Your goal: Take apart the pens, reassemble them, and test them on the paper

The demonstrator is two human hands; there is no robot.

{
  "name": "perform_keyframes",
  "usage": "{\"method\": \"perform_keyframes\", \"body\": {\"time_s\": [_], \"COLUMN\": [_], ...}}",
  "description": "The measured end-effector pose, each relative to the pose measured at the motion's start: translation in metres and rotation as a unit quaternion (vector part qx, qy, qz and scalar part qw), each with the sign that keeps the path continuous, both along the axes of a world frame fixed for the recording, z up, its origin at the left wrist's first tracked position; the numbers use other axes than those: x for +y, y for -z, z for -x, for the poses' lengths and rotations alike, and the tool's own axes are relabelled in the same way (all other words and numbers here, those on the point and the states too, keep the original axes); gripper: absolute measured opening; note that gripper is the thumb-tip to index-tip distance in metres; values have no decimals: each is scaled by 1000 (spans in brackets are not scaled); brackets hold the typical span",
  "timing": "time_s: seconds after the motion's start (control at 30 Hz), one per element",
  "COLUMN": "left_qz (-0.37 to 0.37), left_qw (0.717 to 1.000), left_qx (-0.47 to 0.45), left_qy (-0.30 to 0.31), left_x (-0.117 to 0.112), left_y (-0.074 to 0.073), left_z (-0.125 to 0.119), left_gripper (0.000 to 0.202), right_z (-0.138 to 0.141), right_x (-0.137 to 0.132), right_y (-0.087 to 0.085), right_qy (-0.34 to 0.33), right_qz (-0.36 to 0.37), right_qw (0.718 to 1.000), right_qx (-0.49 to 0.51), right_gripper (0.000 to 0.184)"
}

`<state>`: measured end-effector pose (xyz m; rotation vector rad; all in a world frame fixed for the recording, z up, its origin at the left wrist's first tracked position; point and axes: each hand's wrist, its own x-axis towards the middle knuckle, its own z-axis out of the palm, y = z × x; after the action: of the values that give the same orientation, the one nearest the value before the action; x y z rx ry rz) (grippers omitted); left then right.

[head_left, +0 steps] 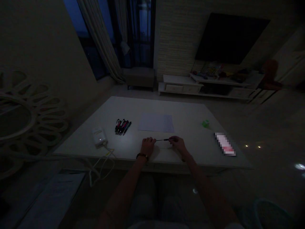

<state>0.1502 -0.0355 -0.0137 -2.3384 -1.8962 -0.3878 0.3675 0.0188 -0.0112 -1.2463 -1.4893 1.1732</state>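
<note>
My left hand [148, 146] and my right hand [178, 144] rest close together near the front edge of a white table [181, 117]. My right hand pinches a thin dark pen [163, 140] that lies level between my hands. The pen's left tip reaches my left fingers, though the dim light hides whether they grip it. A dark band circles my left wrist [142, 156]. Beyond my hands lie a sheet of white paper [156, 123] and a bunch of pens [123, 127].
A white device [99, 138] with a pale cable hanging over the table edge stands to the left. On the right are a small green object [205, 123] and a pixelated pink-and-white item [225, 144]. A low white cabinet [181, 88] stands beyond the table.
</note>
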Motion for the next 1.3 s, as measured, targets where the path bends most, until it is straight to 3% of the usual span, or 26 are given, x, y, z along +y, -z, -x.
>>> {"method": "perform_keyframes", "body": {"time_s": [0.23,0.53,0.67,0.77,0.9,1.07,1.3], "left_qz": [-8,-2,-5,1,17,23,11], "left_qw": [1000,1000,1000,1000,1000,1000,1000], "left_qx": [-5,-12,-7,-12,-13,-1,-3], "left_qy": [-4,-9,-8,0,10,13,5], "left_x": [1,1,2,2,2,1,2], "left_y": [2,1,1,1,-1,-3,1], "left_z": [0,1,0,0,0,0,0], "left_gripper": [21,21,21,21,21,21,21], "right_z": [-26,-6,-2,10,38,46,3], "right_x": [7,26,20,5,-14,-14,0], "right_y": [13,21,22,21,16,14,23], "right_qy": [59,94,105,81,-14,-45,88], "right_qz": [-32,-148,-202,-239,-260,-258,-212], "right_qw": [997,968,951,947,948,949,944], "right_qx": [-37,-177,-208,-201,-183,-177,-237], "right_gripper": [34,22,21,20,19,10,18]}}
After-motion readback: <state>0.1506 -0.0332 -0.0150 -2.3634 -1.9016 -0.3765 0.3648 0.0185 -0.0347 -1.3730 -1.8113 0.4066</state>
